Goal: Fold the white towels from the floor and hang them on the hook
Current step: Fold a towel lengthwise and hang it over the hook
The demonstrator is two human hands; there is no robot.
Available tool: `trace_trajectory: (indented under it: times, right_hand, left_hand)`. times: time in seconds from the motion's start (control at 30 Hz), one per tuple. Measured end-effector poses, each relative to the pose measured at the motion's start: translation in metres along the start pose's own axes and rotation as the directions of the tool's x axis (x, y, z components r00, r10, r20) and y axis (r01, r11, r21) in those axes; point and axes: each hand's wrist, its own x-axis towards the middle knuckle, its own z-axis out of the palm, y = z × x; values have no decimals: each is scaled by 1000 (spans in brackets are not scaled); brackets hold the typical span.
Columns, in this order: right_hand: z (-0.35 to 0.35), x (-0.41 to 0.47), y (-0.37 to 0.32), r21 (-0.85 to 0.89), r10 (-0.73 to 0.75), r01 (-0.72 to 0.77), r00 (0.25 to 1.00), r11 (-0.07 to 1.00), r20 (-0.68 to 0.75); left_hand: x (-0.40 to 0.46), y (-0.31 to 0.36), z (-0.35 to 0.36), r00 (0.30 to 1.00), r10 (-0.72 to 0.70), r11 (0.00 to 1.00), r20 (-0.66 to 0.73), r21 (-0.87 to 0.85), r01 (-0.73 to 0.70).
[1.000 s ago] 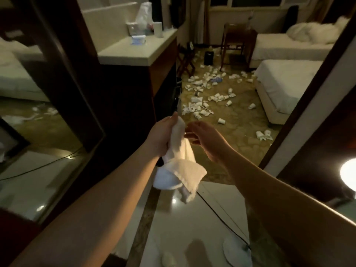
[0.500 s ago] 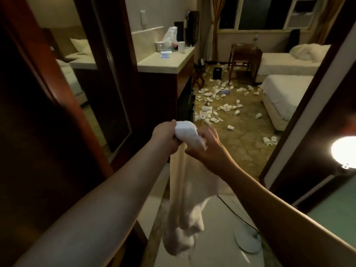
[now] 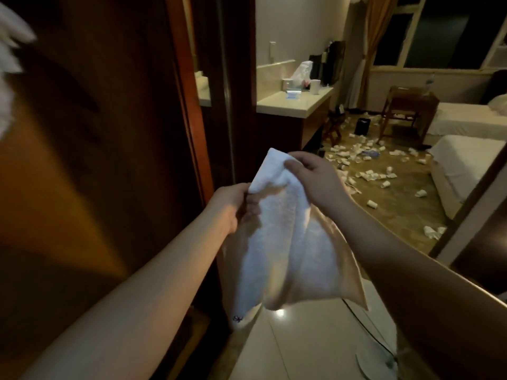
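White cloth shows as a blur at the far left edge, up high (image 3: 11, 50) — could be a towel already hung, though I cannot tell, and no hook is visible from here. Next along, the dark wooden door panel (image 3: 96, 160) fills that whole side, close by the left forearm, so there's little room to swing wide that way

Now the left hand (image 3: 233, 204), fingers curled, pinching the lower left corner of the white towel's (image 3: 288, 242) top edge. Towel's up off the floor, in mid-air, chest height between both hands, its length dangling toward the pale tiles (image 3: 301, 346). The right hand (image 3: 315, 179) sits higher, thumb and fingers clamped on the upper edge — I'd say that's to let gravity pull the cloth flat so edges can be matched for a fold. It looks doubled lengthwise, but the fold's loose and bunched

Further right: the pale bench (image 3: 290, 105) with a cup and a tissue bag on it, a wooden chair (image 3: 406, 105), then carpet littered with paper cups (image 3: 367, 160), and two beds (image 3: 472, 157). A cable (image 3: 367, 325) trails over the tiles underfoot — a trip risk, in my view
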Motion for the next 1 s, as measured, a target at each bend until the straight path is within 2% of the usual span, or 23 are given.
trace_trajectory:
  times: [0.03,0.1,0.13,0.2,0.3,0.43,0.63,0.8,1.0]
  right_hand:
    - [3,-7,-14,10,-36,35,998,999,59]
    - [5,-12,-25,4,-65,64,992,998,109]
    - [6,-18,-34,18,-91,89,984,996,151]
    - [5,-33,-51,42,-138,132,956,990,258]
    - [4,-53,-67,91,-196,174,906,981,376]
    - [9,-80,-80,125,-225,189,860,974,457]
    - [21,-119,-76,149,-235,182,796,972,558]
    - [31,-144,-37,-72,-101,224,672,972,734]
    - [32,-138,12,-325,22,291,713,900,701]
  left_hand:
    - [-21,-3,-10,990,92,993,-103,86,-83]
    - [-36,-5,-20,935,299,914,-193,338,-223]
    - [-51,-6,-27,887,412,843,-209,457,-284]
    - [-85,-6,-32,847,519,770,-113,492,-406]
    - [-131,-10,-36,856,514,811,45,301,-503]
    - [-171,-29,-52,834,548,786,71,299,-542]
    - [-217,-47,-70,769,623,772,-147,276,-572]
    - [-248,-55,-94,693,640,768,-332,229,-599]
    - [-280,-47,-146,590,602,779,-538,235,-581]
